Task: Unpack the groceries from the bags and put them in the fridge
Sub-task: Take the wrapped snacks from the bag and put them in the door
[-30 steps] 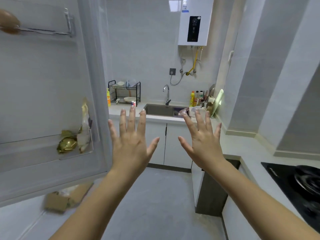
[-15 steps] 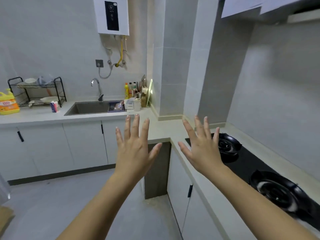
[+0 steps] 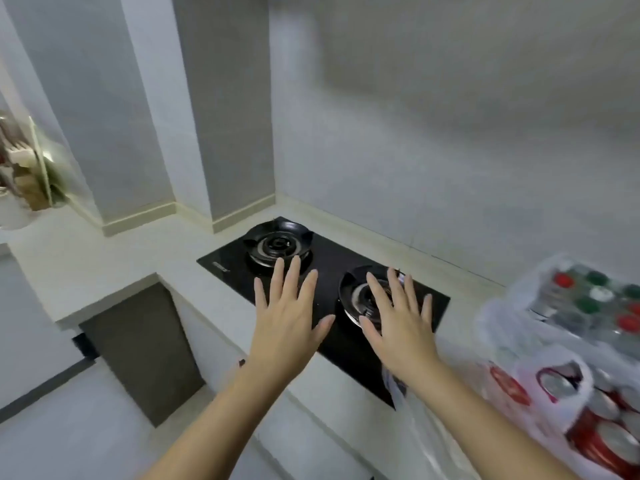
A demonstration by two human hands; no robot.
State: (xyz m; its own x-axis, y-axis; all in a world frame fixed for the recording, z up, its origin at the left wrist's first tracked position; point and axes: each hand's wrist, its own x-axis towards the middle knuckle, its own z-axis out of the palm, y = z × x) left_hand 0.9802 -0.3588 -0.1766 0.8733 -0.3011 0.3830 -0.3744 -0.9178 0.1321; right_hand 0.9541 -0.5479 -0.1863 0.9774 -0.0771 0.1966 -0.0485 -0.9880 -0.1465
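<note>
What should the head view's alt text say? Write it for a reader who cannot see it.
Two empty hands, left hand and right hand, are held out with fingers spread above a black two-burner gas hob set in a pale countertop. Plastic grocery bags holding red cans sit on the counter at right.

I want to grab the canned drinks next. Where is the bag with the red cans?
In the head view, the bag with the red cans lies at the lower right on the counter, right of the black stove and the right hand.
</note>
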